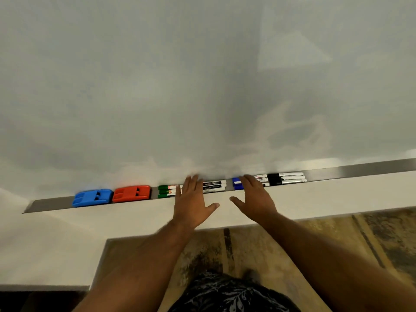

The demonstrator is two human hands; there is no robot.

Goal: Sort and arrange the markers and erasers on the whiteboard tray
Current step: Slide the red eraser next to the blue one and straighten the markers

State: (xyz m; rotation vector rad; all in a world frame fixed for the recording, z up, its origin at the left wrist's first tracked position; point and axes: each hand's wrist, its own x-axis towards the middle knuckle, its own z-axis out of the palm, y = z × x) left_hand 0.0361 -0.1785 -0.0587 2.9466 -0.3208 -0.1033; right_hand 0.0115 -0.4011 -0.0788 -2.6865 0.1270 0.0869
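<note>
Tray (360,170): brushed metal channel below glossy whiteboard (202,75).
Erasers: moulded plastic, blue eraser (92,197) beside red eraser (131,193).
Markers: green markers (167,191), blue markers (236,183), black markers (287,178), stacked lengthwise in tray.
Left hand (193,201): fingers straight, spread over green markers.
Right hand (255,197): fingers extended, covering blue markers.

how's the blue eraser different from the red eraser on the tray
Colour: the blue eraser is light blue, the red eraser orange-red. Place: the blue eraser lies at the left end of the row, the red eraser between it and the green markers. Both share the same moulded shape, lie flat along the tray, side by side, away from either hand.
</note>
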